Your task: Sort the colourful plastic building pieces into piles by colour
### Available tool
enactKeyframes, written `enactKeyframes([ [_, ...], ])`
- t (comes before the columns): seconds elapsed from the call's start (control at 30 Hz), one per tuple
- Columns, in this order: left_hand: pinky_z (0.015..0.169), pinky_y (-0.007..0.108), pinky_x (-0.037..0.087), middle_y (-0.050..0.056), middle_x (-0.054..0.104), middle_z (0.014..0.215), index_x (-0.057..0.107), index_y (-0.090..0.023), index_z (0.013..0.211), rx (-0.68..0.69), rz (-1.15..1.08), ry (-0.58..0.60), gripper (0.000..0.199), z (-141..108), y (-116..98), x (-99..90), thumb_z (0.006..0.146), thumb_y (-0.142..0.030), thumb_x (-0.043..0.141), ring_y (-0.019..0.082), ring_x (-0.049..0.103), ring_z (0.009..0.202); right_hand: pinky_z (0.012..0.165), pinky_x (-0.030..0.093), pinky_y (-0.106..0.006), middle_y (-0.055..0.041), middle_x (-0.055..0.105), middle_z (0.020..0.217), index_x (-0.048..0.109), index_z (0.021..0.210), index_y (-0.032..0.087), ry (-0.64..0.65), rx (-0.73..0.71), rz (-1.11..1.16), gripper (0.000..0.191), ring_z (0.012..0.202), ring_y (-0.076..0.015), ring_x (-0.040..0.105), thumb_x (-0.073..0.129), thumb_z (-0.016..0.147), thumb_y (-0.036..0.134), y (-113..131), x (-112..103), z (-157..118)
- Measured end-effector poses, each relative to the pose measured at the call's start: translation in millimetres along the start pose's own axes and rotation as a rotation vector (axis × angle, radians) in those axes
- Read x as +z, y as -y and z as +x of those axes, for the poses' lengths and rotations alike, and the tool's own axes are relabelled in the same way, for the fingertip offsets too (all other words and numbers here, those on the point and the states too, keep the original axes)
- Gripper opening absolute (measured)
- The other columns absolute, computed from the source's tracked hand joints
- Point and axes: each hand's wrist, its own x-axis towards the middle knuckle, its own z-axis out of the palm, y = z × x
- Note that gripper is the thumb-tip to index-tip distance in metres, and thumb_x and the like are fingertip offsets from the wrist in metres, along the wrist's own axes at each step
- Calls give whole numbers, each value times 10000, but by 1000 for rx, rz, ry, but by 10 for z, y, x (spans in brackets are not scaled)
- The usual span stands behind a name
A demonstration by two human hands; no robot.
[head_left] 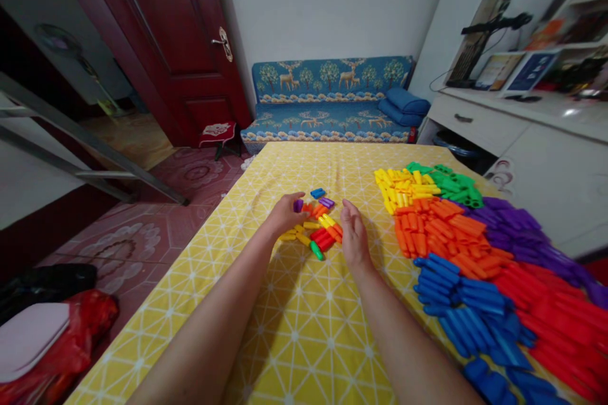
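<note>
One cluster of pieces is flanked at its left by the curved left hand (whether a purple piece is gripped cannot be told), at its right by the empty, flat-held right hand; nearer the latter, the green piece is slanted lengthwise along its near edge.

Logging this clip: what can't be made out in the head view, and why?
All in the head view:
Purple piece at the left hand: partly covered by the hand; grip unclear.
Blue heap: cut off by the bottom edge.
Red heap: cut off by the right edge.
Shelf items: too blurred to identify.
</note>
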Motion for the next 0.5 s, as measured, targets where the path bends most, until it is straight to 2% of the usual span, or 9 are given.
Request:
enactKeyframes([
  [0.1, 922, 356, 496, 66, 717, 1073, 711, -186, 1131, 57, 192, -88, 448, -134, 21, 24, 683, -173, 711, 218, 641, 972, 1069, 406, -406, -165, 555, 1362, 549, 1302, 158, 12, -30, -11, 615, 1256, -237, 520, 381, 925, 614, -7, 1, -11],
  [0.2, 897, 375, 504, 104, 721, 1044, 738, -166, 1077, 5, 247, -177, 347, -173, -11, 91, 739, -168, 660, 243, 648, 968, 1034, 434, -396, -155, 591, 1307, 577, 1258, 159, 7, -57, -32, 582, 1204, -232, 553, 378, 931, 597, 0, -8, -19],
  [0.37, 789, 356, 554, 82, 754, 914, 755, -166, 1047, -41, -9, -132, 339, -57, -55, 169, 756, -144, 583, 227, 687, 823, 1017, 451, -373, -133, 622, 1253, 596, 1209, 174, 16, -64, -63, 558, 1174, -221, 571, 341, 937, 589, 38, -19, -16],
  [0.5, 891, 353, 541, 61, 743, 1083, 763, -209, 1053, 30, -94, -142, 375, 189, -116, 209, 731, -121, 593, 243, 674, 1008, 993, 471, -365, -135, 627, 1244, 598, 1197, 167, 24, -49, -72, 569, 1169, -224, 577, 336, 931, 597, 59, -19, -15],
])
